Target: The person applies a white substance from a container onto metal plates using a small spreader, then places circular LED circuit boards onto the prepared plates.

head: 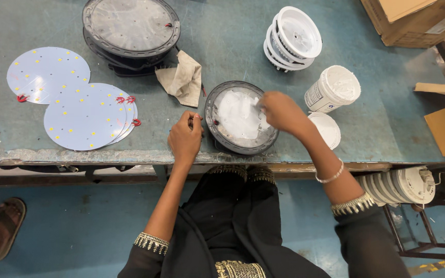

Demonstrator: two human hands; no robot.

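Paste-spreading on a round metal housing [241, 117], seen from above. Far left on the worktop [233, 41] lie pale disc boards [86, 114] with yellow dots and red leads; a lidded dark housing [131, 31] and a crumpled cloth [184, 78] sit behind. The left hand [185, 138] rests at the near edge, fingers pinched narrow on a small item too tiny to identify, just beside the housing's left rim. The right hand [281, 111] is curled over the housing's right side, fingertips in the white paste. An even coat would likely need steady circular strokes and a braced rim. The open white tub [333, 88] and its lid [326, 128] stand just right. Motion blur hides the right fingertips, so whether they hold anything cannot be told; the stacked white parts [292, 38] and the cartons [413, 20] are partly cut off.
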